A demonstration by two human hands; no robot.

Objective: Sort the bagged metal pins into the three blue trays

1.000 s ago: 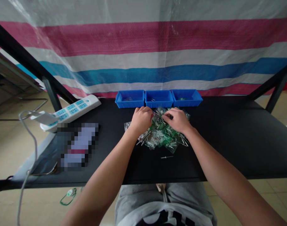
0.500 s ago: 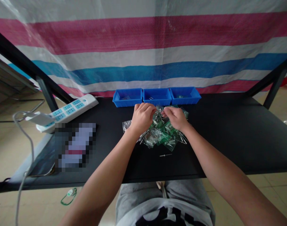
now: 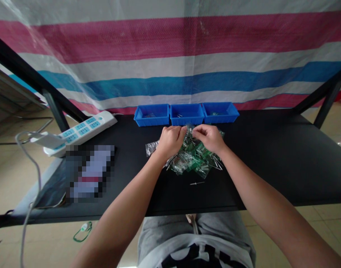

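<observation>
Over a pile of small clear and green plastic bags [image 3: 188, 160] mixed with loose blind rivets, my two hands work close together. My left hand [image 3: 171, 140] is closed, its thumb and fingers pinching one edge of a small clear plastic bag [image 3: 189, 127]. From the other side my right hand [image 3: 210, 137] pinches the same bag between thumb and fingertips. What lies inside this bag is too small to make out. One single blind rivet [image 3: 197, 183] lies apart on the black table, nearer to me than the pile.
Three blue bins [image 3: 186, 114] stand in a row behind the pile, with a few small items inside. To the left lie a white power strip [image 3: 81, 133] with a plugged-in cable and a blurred-out flat object [image 3: 93, 171]. A striped sheet [image 3: 170, 56] hangs behind the black table [image 3: 271, 156].
My fingers have shifted slightly at the bag, the right fingertips curling in more. The pile, bins and lone rivet stay where they were.
</observation>
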